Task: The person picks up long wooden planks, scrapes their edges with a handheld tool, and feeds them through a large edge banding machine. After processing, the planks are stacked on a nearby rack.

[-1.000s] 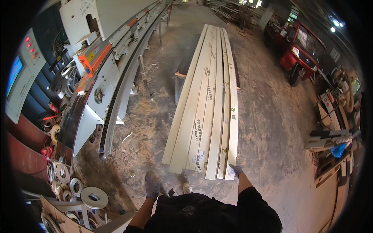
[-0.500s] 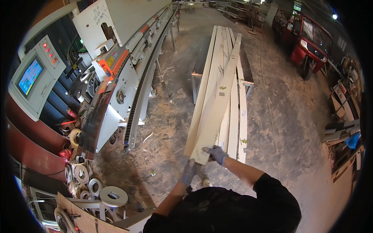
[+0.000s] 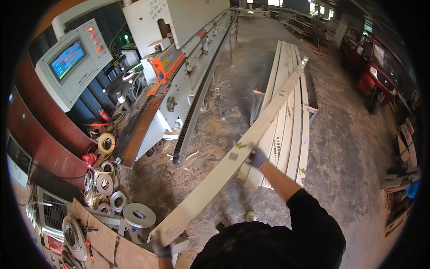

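A long pale board [image 3: 201, 190] slants across in front of me, its near end low at the left and its far end over the stack. My left hand [image 3: 162, 249], gloved in grey and blurred, grips the near end. My right hand [image 3: 256, 158], also gloved, is closed on the board's right edge partway along, its fingers partly hidden. Beneath the board's far part lies a stack of similar long boards [image 3: 293, 116], some printed with dark marks, on a low support [image 3: 312, 109].
At the left runs a long edge-banding machine [image 3: 172, 101] with a control panel [image 3: 74, 62] and a dark rail [image 3: 188, 130]. Rolls of edge tape [image 3: 105, 184] and a round disc [image 3: 139, 215] crowd the lower left. A red three-wheeled vehicle [image 3: 374, 71] stands far right.
The board's near end has swung left and toward me, with my left hand on it. My right hand has moved farther up along its edge. The view has shifted left.
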`<state>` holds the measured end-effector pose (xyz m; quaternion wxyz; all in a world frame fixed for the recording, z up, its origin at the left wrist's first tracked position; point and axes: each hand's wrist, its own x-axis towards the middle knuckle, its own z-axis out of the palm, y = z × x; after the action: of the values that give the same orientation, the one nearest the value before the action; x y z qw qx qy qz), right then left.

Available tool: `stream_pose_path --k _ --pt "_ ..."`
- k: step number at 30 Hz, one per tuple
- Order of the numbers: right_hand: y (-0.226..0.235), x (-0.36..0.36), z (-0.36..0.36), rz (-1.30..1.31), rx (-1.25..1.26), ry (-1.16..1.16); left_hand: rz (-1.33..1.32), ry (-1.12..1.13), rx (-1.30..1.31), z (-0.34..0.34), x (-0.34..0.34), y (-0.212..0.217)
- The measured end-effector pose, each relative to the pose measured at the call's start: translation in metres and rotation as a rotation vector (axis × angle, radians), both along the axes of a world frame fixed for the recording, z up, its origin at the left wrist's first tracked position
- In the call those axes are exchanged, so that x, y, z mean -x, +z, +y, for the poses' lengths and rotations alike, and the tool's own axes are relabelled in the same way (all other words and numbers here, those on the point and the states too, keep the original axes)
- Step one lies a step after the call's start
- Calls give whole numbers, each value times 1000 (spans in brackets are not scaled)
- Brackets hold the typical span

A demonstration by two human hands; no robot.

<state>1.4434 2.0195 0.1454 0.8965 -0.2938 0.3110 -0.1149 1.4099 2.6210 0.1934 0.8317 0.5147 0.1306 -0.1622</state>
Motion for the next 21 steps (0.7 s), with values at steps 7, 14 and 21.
stream_pose_path --k 7,14,21 --pt "10 -32 95 162 -139 -118 -47 535 -64 90 57 2" --pt "35 52 301 -26 -376 385 -116 436 181 -101 31 -83" --pt "-14 49 22 -245 -276 -163 -40 872 184 53 56 -8"
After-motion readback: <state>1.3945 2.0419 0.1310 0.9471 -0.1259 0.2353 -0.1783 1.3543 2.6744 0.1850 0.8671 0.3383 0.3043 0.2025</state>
